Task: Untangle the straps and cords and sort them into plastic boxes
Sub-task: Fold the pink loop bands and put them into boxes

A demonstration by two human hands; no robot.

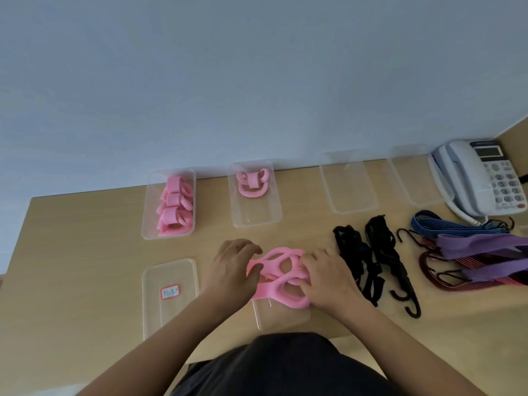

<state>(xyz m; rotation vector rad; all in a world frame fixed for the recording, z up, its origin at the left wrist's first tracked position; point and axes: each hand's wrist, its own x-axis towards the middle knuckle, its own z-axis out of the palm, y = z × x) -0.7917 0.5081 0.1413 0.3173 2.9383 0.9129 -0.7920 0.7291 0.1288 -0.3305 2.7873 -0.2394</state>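
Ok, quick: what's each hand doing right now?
Left hand: grips the left side of the tangled pink strap.
Right hand: grips the same strap's right side.

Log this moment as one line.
step: untangling | left hand, right hand: gripping pink strap | sorted: pink straps in two boxes | waiting: black cords, blue cord, purple straps
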